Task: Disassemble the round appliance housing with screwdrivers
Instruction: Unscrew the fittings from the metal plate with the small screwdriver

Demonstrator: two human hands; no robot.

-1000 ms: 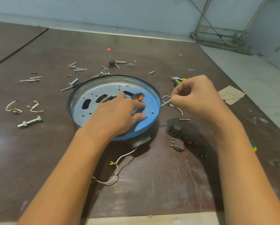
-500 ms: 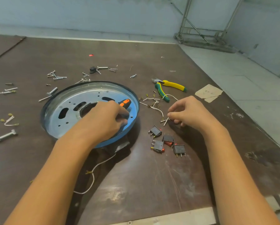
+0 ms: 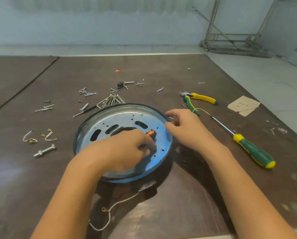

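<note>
The round appliance housing [image 3: 127, 116], a shallow metal pan with slots and a blue rim, lies in the middle of the dark table. My left hand [image 3: 125, 149] rests inside it, fingers curled round a small black-and-orange screwdriver [image 3: 151, 134]. My right hand [image 3: 183, 128] hovers at the housing's right rim with fingers loosely curled and nothing visible in it. A white wire [image 3: 109, 211] trails from under the housing toward me.
A green-and-yellow screwdriver [image 3: 252, 150] and matching pliers [image 3: 197, 99] lie to the right. Several loose screws [image 3: 87, 93], metal clips [image 3: 109, 100], a bolt [image 3: 44, 150] and wire ends [image 3: 30, 138] are scattered behind and left. A cardboard scrap [image 3: 242, 105] sits far right.
My right hand has let go of the small wires beside the switches and moved left to the housing's rim. The view has shifted; the left hand stays on the screwdriver.
</note>
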